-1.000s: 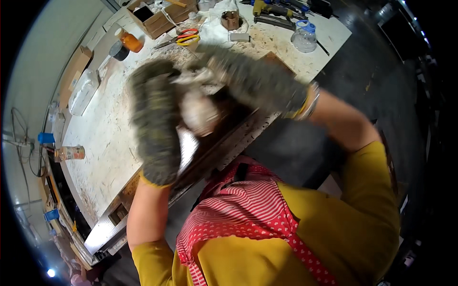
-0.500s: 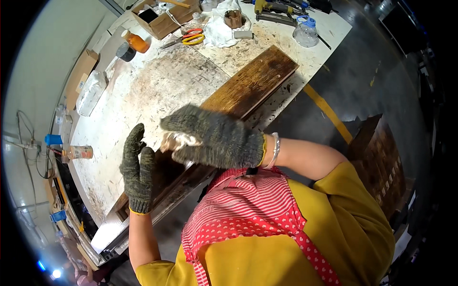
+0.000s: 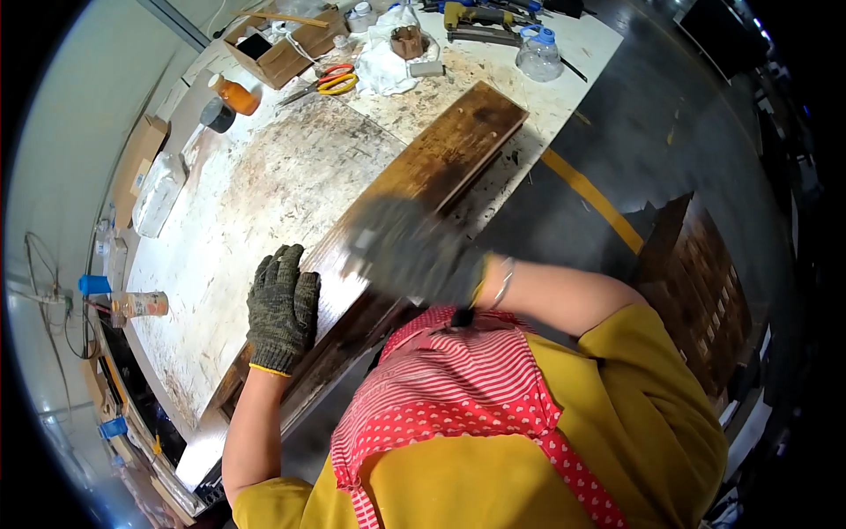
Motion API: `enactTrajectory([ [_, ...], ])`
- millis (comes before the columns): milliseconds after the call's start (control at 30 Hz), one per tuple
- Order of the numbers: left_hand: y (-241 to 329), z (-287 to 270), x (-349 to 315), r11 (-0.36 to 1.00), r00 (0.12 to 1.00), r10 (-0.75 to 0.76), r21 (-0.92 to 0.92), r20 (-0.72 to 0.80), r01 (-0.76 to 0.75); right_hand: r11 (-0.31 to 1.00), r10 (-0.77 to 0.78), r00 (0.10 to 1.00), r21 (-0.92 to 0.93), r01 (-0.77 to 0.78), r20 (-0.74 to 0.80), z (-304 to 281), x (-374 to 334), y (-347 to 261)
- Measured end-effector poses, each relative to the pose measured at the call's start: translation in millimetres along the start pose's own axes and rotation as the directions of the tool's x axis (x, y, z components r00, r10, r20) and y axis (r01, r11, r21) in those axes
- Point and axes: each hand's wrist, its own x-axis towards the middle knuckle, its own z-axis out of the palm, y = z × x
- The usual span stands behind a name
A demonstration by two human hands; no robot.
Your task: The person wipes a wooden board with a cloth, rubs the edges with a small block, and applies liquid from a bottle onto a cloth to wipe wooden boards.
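A long, brown-stained wooden piece (image 3: 454, 141) lies slantwise along the table's near edge, its top shiny in the middle. My left hand (image 3: 280, 309), in a dark knitted glove, rests on its near-left part with the fingers stretched out. Over the middle of the wood is my right hand (image 3: 414, 251), gloved alike and smeared by motion. A pale bit of the crumpled rag (image 3: 355, 264) shows at its fingertips; the rest of the rag is hidden under the glove.
On the stained white table (image 3: 291, 167) stand a cardboard box (image 3: 286, 53), orange bottle (image 3: 233, 94), scissors (image 3: 337, 81), white cloth (image 3: 385, 62), blue-capped jar (image 3: 539, 57) and nail gun (image 3: 480, 22). Another brown wooden piece (image 3: 692, 291) stands on the floor at right.
My left hand has come down from a raised pose onto the wood. My right hand with the rag has moved right and turned palm down over it. The view has shifted slightly.
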Motion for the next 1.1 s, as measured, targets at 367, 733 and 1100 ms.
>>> enactTrajectory([
  [367,5,6,2,0.991,0.966,0.133,0.058,-0.222,-0.123,0.579,0.772,0.517,0.074,-0.812,-0.371,-35,-174,232],
  [733,-3,6,-6,0.989,0.98,0.138,0.069,-0.141,-0.13,0.924,0.375,0.911,0.011,-0.382,0.17,-29,-31,162],
  [1100,3,0,1,0.992,0.983,0.128,0.003,-0.131,-0.129,0.891,0.423,0.902,0.139,-0.432,0.089,-24,-29,195],
])
